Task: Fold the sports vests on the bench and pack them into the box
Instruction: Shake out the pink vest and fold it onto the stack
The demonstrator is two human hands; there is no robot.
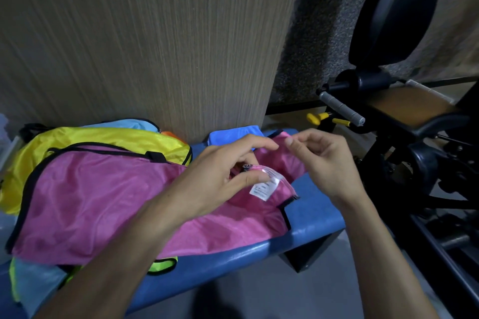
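Note:
A pink mesh vest [98,204] with black trim lies spread across the blue padded bench [318,217]. My left hand [223,173] pinches the pink fabric beside its white care label [265,186]. My right hand [329,160] hovers just right of the label, fingers curled and apart, holding nothing. Under the pink vest lie a yellow vest [103,137], a light blue vest [36,285] and a neon green vest [163,265]. A folded blue vest [233,136] rests at the bench's back edge. No box is in view.
A wood-grain panel [155,41] stands right behind the bench. Black gym equipment [404,122] with a metal handle and yellow knobs fills the right side. Grey floor [259,300] shows below the bench's front edge.

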